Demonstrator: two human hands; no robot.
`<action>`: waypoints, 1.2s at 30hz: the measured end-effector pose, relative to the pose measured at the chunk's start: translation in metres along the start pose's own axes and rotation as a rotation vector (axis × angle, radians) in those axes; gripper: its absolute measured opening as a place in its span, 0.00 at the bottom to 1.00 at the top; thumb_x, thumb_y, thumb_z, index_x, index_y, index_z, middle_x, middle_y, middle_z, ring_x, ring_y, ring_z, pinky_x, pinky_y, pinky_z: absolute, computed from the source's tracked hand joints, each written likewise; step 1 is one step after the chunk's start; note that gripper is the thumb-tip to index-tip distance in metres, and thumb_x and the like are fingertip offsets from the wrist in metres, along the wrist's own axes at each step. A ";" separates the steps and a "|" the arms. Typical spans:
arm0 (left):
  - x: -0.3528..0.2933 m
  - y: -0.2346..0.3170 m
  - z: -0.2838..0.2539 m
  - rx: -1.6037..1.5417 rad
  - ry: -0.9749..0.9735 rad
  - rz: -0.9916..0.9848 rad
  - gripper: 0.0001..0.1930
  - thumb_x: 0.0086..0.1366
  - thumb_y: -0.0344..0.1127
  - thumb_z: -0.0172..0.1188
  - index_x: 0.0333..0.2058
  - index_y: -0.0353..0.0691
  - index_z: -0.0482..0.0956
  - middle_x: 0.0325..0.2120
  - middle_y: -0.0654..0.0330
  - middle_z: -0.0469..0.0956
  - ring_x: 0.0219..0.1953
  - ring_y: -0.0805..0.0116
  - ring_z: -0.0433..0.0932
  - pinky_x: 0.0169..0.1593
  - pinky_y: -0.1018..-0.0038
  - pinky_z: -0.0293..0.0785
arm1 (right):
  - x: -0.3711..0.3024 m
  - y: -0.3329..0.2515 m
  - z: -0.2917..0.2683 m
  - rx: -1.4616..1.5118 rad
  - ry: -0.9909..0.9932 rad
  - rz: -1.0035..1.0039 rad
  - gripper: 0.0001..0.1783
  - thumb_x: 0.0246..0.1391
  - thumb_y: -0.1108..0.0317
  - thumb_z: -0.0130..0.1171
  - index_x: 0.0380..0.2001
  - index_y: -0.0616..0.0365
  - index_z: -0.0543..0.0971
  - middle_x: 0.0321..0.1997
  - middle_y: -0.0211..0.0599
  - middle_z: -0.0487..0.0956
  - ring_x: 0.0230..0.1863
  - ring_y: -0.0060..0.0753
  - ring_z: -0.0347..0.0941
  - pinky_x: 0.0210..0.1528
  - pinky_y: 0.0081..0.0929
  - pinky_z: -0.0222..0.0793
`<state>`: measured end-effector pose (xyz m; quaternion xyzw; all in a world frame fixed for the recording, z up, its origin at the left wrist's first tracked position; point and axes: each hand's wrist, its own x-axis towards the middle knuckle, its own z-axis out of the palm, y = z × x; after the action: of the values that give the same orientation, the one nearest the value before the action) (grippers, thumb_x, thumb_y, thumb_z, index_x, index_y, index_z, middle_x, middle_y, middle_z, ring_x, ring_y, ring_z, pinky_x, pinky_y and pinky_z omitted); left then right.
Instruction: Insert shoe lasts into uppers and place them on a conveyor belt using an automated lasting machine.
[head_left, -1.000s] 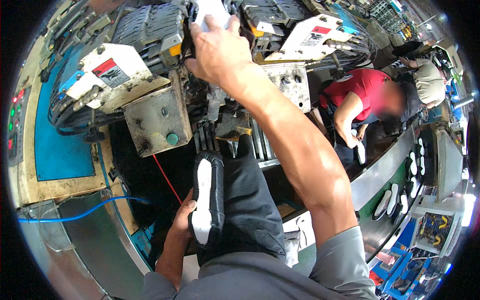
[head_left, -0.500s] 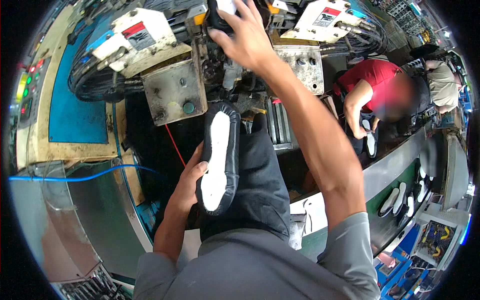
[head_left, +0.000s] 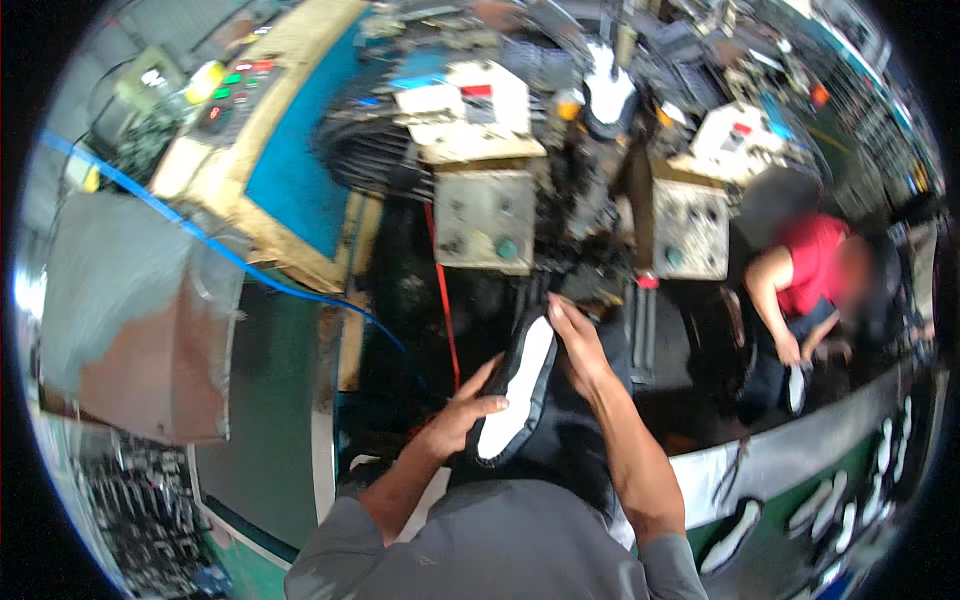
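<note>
A black shoe upper with a white sole face (head_left: 518, 392) is tilted in front of my body, its white side up. My left hand (head_left: 462, 415) is closed around its near left side, the thumb pressing the white edge. At its far end, my right hand (head_left: 578, 345) grips the right side, fingers near the tip. Another black shoe with a white sole face (head_left: 607, 95) sits up in the machine (head_left: 580, 190), apart from both hands. Motion blurs the picture somewhat.
Metal machine boxes (head_left: 486, 222) flank the machine's middle. A control panel with lit buttons (head_left: 232, 95) stands far left, near a blue hose (head_left: 200, 232). On the right, a co-worker in red (head_left: 805, 265) holds a shoe beside a conveyor (head_left: 700, 478) carrying several shoes.
My right hand has come down from the machine onto the shoe held by my left hand. The view has swung, so the scene shifts; a shoe on the machine now shows clearly.
</note>
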<state>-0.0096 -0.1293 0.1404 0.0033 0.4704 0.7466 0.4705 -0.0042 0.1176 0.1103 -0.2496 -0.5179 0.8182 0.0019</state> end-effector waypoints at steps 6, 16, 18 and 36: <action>-0.052 -0.004 -0.142 0.089 0.812 0.006 0.45 0.67 0.37 0.70 0.79 0.41 0.58 0.61 0.48 0.80 0.55 0.52 0.84 0.60 0.52 0.82 | -0.040 0.056 -0.028 0.050 -0.098 0.238 0.35 0.74 0.53 0.65 0.73 0.63 0.72 0.68 0.43 0.80 0.58 0.36 0.85 0.60 0.34 0.81; -0.064 0.113 -0.472 1.312 1.347 0.475 0.32 0.63 0.25 0.66 0.67 0.31 0.76 0.42 0.50 0.85 0.40 0.51 0.85 0.49 0.57 0.83 | -0.090 0.074 -0.059 0.086 0.021 0.190 0.30 0.75 0.56 0.64 0.70 0.64 0.74 0.66 0.49 0.82 0.59 0.46 0.85 0.63 0.42 0.81; -0.029 0.130 -0.464 0.352 0.768 0.428 0.23 0.66 0.26 0.64 0.60 0.36 0.81 0.37 0.55 0.83 0.36 0.62 0.84 0.41 0.66 0.83 | -0.109 0.077 -0.074 0.116 0.073 0.126 0.33 0.74 0.54 0.65 0.70 0.65 0.74 0.67 0.49 0.81 0.60 0.46 0.85 0.63 0.43 0.81; 0.124 -0.126 0.078 0.786 -0.508 -0.106 0.21 0.79 0.30 0.60 0.66 0.27 0.76 0.56 0.47 0.83 0.55 0.59 0.85 0.62 0.64 0.82 | -0.557 0.264 -0.399 -0.971 1.663 0.449 0.50 0.54 0.50 0.76 0.76 0.59 0.69 0.63 0.64 0.81 0.65 0.64 0.79 0.68 0.52 0.75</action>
<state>0.0443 0.0276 0.0407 0.3396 0.5870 0.4624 0.5712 0.7143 0.1877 -0.0225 -0.8112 -0.5715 0.0626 0.1073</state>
